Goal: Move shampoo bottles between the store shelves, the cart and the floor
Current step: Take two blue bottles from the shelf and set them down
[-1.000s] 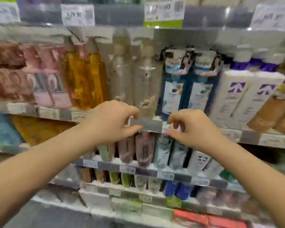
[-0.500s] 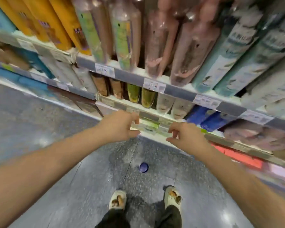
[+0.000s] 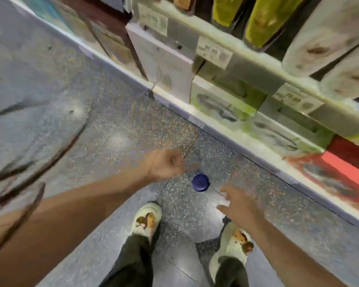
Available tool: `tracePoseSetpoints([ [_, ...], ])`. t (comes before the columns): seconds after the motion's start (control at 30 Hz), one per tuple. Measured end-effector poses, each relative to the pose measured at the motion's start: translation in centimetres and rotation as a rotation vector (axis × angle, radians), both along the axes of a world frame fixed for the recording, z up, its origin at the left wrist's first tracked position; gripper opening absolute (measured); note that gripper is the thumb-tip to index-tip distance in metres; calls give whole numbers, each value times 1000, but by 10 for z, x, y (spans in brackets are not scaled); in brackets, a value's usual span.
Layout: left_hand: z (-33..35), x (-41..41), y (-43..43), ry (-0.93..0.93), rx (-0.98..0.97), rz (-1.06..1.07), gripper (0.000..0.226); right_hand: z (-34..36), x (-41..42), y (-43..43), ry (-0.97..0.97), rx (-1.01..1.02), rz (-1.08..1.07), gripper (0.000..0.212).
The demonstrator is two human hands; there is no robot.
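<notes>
Since half a second ago the view has dropped from the middle shelves to the floor, and both hands have come down from shelf-edge height to just above the ground.

Nearest, two pale shoes, the left shoe and the right shoe, each with a brown patch on the toe, stand apart on the speckled grey floor below dark trouser legs. Both forearms reach forward over them. The right hand hangs above the right shoe, fingers spread wide and holding nothing. The left hand, blurred, lies further forward with fingers loosely curled; nothing shows in it.

Between the two hands, touching neither, a blue round item sits on the floor, seen from straight above. Whether it is a whole upright bottle or only a cap cannot be told.

Beyond it the bottom shelf edge runs diagonally across. On that shelf stand a white box, green-and-white boxes and, to the right, a red box. Above them a grey rail carries price labels, unreadable. Farthest, on the next shelf up, stand yellow-green bottles beside pale bottles.
</notes>
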State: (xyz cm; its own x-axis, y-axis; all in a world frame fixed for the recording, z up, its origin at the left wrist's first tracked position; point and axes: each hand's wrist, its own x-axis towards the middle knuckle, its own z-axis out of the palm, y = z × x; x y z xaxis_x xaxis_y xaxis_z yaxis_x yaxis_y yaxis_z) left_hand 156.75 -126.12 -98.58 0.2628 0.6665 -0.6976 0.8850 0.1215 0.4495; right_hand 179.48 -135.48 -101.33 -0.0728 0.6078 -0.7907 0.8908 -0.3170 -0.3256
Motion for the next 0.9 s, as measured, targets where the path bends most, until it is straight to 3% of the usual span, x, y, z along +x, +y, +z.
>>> tracePoseSetpoints([
  [0.13, -83, -12, -21, 91, -132, 32, 37, -88, -17, -9, -54, -33, 74, 78],
  [0.23, -123, -20, -34, 95, -197, 39, 41, -141, -33, -5, -94, 9, 148, 86],
  [0.33, -148, -28, -42, 103, -222, 50, 43, -179, -46, 3, -141, 32, 227, 84],
  [0.47, -162, -37, -42, 110, -260, 63, 45, -209, -56, 6, -178, 12, 367, 64],
  [0.67, -156, -39, -31, 123, -270, 24, 44, -200, -55, 16, -298, 85, 567, 62],
  [0.9, -78, -21, -25, 82, -278, -33, 42, -83, -21, 27, -42, 266, 461, 47],
])
